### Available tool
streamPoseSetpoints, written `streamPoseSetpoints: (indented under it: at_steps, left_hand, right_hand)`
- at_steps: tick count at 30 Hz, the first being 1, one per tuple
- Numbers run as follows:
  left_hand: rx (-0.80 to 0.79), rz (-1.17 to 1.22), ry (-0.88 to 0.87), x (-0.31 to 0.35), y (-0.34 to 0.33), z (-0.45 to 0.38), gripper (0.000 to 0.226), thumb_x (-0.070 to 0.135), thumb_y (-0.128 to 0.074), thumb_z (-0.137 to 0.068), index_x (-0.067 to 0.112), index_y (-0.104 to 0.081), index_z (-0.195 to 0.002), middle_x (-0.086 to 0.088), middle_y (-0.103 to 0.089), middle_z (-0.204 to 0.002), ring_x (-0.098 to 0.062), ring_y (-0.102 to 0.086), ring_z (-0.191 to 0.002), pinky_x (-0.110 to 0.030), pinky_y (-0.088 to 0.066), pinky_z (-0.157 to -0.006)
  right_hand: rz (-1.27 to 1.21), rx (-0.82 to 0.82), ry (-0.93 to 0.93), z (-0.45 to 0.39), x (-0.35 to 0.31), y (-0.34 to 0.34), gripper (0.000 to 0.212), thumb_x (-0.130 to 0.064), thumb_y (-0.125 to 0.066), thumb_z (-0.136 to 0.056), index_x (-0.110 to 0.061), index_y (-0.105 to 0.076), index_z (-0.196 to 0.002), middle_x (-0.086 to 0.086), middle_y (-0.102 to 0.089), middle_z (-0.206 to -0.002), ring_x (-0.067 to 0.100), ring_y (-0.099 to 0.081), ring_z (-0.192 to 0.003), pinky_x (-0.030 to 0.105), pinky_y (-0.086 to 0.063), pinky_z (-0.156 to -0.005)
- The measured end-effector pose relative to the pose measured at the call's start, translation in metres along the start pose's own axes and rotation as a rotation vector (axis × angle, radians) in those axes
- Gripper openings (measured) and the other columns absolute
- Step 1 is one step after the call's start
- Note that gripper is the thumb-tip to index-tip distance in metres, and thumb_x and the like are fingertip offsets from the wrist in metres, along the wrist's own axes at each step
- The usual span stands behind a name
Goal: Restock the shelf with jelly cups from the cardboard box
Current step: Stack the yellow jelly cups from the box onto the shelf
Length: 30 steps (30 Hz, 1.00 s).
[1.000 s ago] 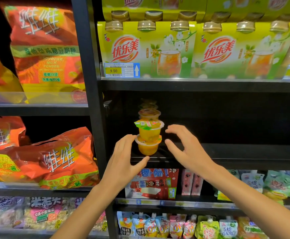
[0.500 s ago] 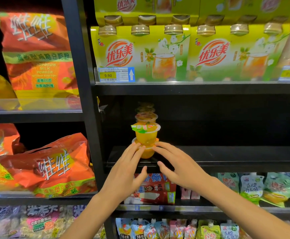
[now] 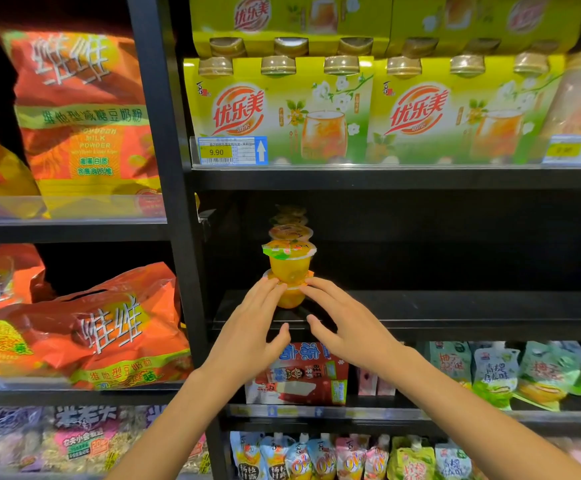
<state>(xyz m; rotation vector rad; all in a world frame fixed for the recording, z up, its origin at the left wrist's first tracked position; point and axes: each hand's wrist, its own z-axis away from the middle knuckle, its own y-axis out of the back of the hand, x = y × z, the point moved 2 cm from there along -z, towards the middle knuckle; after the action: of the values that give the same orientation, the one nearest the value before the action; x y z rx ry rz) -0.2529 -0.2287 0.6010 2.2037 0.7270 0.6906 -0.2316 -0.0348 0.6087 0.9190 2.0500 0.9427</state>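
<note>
Orange soy-powder bags (image 3: 85, 126) filled the left bays. Left hand (image 3: 247, 327) and right hand (image 3: 348, 327), fingers straight, touched the lower jelly cup (image 3: 291, 299) at frame centre on the black shelf (image 3: 455, 306); upper jelly cup (image 3: 291, 259) held yellow jelly. Compared with 1.0 s earlier, both hands had closed in.

Jelly cups (image 3: 291, 268): translucent orange-yellow, green-and-orange printed lids. Shelf (image 3: 455, 306): black. Drink packs (image 3: 278, 112): yellow-green, red logo, white flowers. Powder bags (image 3: 85, 109): orange, yellow bands.
</note>
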Motion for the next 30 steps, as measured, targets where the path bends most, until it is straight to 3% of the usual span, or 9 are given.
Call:
streamPoseSetpoints:
  at_steps: [6, 11, 16, 21, 25, 30]
  left_hand:
    - [-0.023, 0.02, 0.002, 0.005, 0.004, -0.003, 0.066, 0.036, -0.061, -0.091, 0.035, -0.027, -0.148, 0.019, -0.024, -0.155, 0.018, -0.005, -0.133, -0.002, -0.009, -0.103]
    - [-0.021, 0.034, 0.025, 0.01, 0.005, -0.003, 0.069, 0.035, -0.063, -0.09, 0.037, -0.026, -0.148, 0.021, -0.025, -0.154, 0.014, -0.014, -0.133, -0.013, -0.022, -0.108]
    - [0.014, 0.028, 0.087, 0.018, 0.008, -0.002, 0.059, 0.032, -0.06, -0.093, 0.031, -0.035, -0.146, 0.015, -0.027, -0.155, 0.01, -0.015, -0.134, -0.019, -0.022, -0.111]
    - [0.042, -0.05, 0.189, 0.028, 0.004, 0.009, 0.063, 0.036, -0.057, -0.094, 0.023, -0.032, -0.151, 0.007, -0.028, -0.157, -0.008, -0.025, -0.144, -0.029, -0.026, -0.115]
    - [0.066, -0.143, 0.089, 0.058, -0.007, 0.018, 0.061, 0.031, -0.061, -0.092, 0.021, -0.038, -0.147, 0.003, -0.037, -0.152, -0.012, -0.035, -0.14, -0.024, -0.023, -0.109]
    - [-0.036, -0.146, -0.021, 0.098, -0.044, 0.032, 0.06, 0.028, -0.059, -0.09, 0.016, -0.041, -0.146, -0.003, -0.037, -0.153, -0.016, -0.029, -0.144, -0.027, -0.019, -0.114]
  right_hand:
    - [0.001, -0.002, -0.025, -0.001, -0.001, 0.002, 0.053, -0.038, -0.048, -0.101, -0.033, -0.034, -0.151, -0.017, -0.028, -0.157, -0.001, -0.029, -0.141, 0.024, -0.032, -0.115]
    - [-0.013, 0.003, -0.033, 0.001, -0.003, 0.002, 0.054, -0.036, -0.05, -0.1, -0.031, -0.034, -0.151, -0.015, -0.028, -0.158, 0.001, -0.028, -0.143, 0.03, -0.034, -0.116]
    - [-0.004, 0.023, -0.053, 0.011, -0.006, 0.006, 0.052, -0.036, -0.05, -0.1, -0.031, -0.036, -0.15, -0.013, -0.03, -0.158, 0.005, -0.029, -0.144, 0.033, -0.032, -0.117]
    - [0.044, 0.0, -0.147, 0.032, 0.005, 0.006, 0.052, -0.04, -0.047, -0.1, -0.034, -0.035, -0.15, -0.011, -0.032, -0.157, 0.009, -0.028, -0.145, 0.039, -0.029, -0.12]
    - [0.095, 0.02, -0.152, 0.055, 0.014, 0.013, 0.051, -0.036, -0.048, -0.1, -0.027, -0.039, -0.15, -0.005, -0.037, -0.156, 0.012, -0.032, -0.144, 0.036, -0.026, -0.12]
    - [0.15, 0.059, -0.164, 0.096, 0.031, 0.025, 0.051, -0.032, -0.052, -0.098, -0.02, -0.046, -0.146, 0.001, -0.042, -0.153, 0.016, -0.035, -0.142, 0.031, -0.022, -0.118]
